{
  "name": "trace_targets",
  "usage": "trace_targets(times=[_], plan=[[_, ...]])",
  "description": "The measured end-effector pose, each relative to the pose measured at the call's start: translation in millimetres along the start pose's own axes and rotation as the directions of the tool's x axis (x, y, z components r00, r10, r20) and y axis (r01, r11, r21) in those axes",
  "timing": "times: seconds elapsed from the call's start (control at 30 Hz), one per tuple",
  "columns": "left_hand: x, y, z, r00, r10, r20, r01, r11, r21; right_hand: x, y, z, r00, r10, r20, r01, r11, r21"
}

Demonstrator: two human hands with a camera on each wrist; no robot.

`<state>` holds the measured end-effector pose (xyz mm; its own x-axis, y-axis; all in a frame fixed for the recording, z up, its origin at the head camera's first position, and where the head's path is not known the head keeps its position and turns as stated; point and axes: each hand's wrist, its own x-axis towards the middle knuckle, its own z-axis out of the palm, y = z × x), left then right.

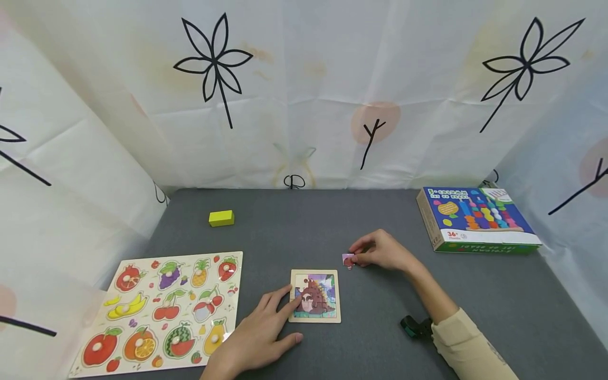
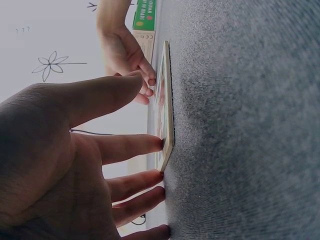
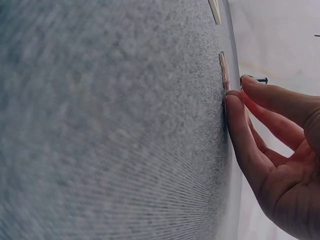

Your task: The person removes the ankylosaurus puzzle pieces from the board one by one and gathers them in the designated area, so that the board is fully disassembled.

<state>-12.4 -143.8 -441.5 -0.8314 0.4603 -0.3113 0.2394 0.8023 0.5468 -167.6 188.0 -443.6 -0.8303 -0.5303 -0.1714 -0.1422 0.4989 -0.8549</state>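
Note:
A small square jigsaw puzzle (image 1: 315, 319) in a pale wooden frame lies flat on the dark grey table. Its picture is reddish brown, purple and blue, with a pale patch at the upper left. My left hand (image 1: 263, 330) rests at its left side, fingers spread and fairly straight, fingertips touching the frame and picture; the left wrist view shows the frame (image 2: 169, 100) edge-on. Beyond the frame to the right, my right hand (image 1: 382, 252) pinches a small pink and red puzzle piece (image 1: 348, 259) by its edge. In the right wrist view the piece (image 3: 224, 70) is low at the tabletop, beside the thumb.
A fruit peg board (image 1: 185, 279) lies at the left, partly behind my left hand. A yellow block (image 1: 221, 218) stands at the back left. At the back right lies a blue and green toy box (image 1: 480, 216). A dark strapped device (image 1: 414, 327) is at my right wrist.

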Motion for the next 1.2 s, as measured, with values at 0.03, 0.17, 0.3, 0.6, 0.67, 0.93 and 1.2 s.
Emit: trace_targets(times=[0.03,0.17,0.3,0.6,0.67,0.93,1.2], plan=[[0.0,0.2,0.1,1.0,0.0,-0.001,0.0,1.0,0.001,-0.6,0,0,1.0,-0.002,-0.002,0.002,1.0,-0.001],[-0.2,1.4,0.7,1.0,-0.006,-0.007,0.006,1.0,0.009,-3.9,0,1,1.0,-0.021,0.003,0.021,1.0,0.023],[1.0,2.4,1.7,1.0,-0.002,-0.027,0.003,0.999,0.035,-7.3,-2,4,0.998,-0.053,0.034,0.05,0.995,0.08],[1.7,4.5,3.1,0.989,0.016,-0.148,-0.001,0.995,0.1,-11.4,-10,15,0.992,-0.103,0.072,0.094,0.989,0.111],[2.1,5.2,3.3,0.985,0.022,-0.17,-0.003,0.994,0.112,-10.8,-12,20,0.99,-0.115,0.083,0.105,0.987,0.118],[5.5,11.3,5.7,0.979,0.095,-0.18,-0.066,0.984,0.163,-2.5,-27,43,0.974,-0.163,0.157,0.146,0.983,0.112],[6.6,21.7,9.9,0.977,0.166,-0.136,-0.136,0.969,0.206,12.7,-44,63,0.949,-0.234,0.212,0.221,0.972,0.082]])
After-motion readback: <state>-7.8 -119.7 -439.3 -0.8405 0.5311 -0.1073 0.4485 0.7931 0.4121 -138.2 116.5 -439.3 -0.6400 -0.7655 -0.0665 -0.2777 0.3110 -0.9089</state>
